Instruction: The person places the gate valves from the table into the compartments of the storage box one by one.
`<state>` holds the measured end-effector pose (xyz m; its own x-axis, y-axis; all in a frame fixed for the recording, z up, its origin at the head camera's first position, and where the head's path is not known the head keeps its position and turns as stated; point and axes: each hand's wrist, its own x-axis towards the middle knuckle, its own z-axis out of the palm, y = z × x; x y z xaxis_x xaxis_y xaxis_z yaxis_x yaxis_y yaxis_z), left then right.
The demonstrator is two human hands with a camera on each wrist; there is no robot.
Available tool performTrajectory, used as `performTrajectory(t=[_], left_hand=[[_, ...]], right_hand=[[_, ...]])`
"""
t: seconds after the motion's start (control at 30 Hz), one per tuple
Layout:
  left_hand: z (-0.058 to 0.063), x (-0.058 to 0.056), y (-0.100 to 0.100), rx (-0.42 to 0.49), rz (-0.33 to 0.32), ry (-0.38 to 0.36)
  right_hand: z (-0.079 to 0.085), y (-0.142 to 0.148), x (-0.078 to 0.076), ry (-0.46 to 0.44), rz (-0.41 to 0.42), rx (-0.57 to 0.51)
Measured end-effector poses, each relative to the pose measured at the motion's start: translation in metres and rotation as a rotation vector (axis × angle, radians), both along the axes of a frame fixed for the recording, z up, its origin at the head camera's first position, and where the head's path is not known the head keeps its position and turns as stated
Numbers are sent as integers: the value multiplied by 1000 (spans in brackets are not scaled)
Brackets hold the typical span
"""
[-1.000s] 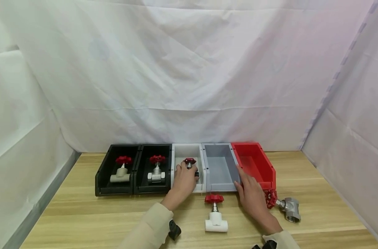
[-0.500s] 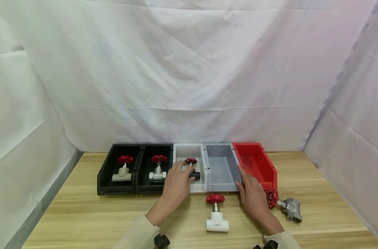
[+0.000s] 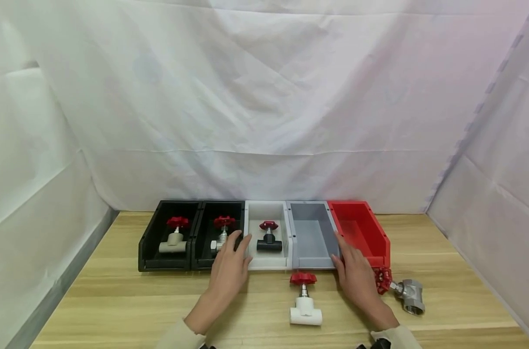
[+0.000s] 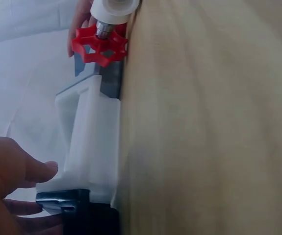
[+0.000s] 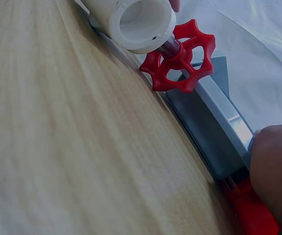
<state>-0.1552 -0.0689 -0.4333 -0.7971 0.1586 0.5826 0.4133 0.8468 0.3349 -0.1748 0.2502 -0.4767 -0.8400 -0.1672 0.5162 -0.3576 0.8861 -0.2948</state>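
Observation:
My left hand (image 3: pixel 228 271) hovers with fingers spread before the second black bin (image 3: pixel 205 264) and the white bin (image 3: pixel 269 264), holding nothing. Inside the white bin stands a black tee-shaped valve (image 3: pixel 269 244) with a red handwheel. My right hand (image 3: pixel 357 280) rests with extended fingers at the side wall between the grey bin (image 3: pixel 313 262) and the red bin (image 3: pixel 380 249). On the table between the hands is a white tee-shaped valve (image 3: pixel 305 312), its red handwheel (image 5: pixel 182 58) toward the grey bin.
Five bins would be a row: the leftmost black bin (image 3: pixel 164 265) holds a beige valve (image 3: pixel 174 242). A metal valve (image 3: pixel 216 245) sits in the second black bin, partly behind my left hand. Another metal valve (image 3: pixel 410 295) lies on the table right of my right hand.
My left hand has let go of the black valve, leaving it in the white bin, and has drawn back toward the left. The right hand keeps its place.

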Motion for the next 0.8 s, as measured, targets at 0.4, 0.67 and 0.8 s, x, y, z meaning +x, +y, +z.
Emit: performTrajectory(t=[0.4, 0.67, 0.8], left_hand=[[-15, -1, -11, 85, -93, -11], [-17, -10, -20, 41, -149, 16], [-18, -11, -22, 49, -148, -8]], right_hand=[[8, 0, 3, -59, 17, 20], [27, -2, 11, -109, 28, 11], [38, -6, 17, -76, 4, 17]])
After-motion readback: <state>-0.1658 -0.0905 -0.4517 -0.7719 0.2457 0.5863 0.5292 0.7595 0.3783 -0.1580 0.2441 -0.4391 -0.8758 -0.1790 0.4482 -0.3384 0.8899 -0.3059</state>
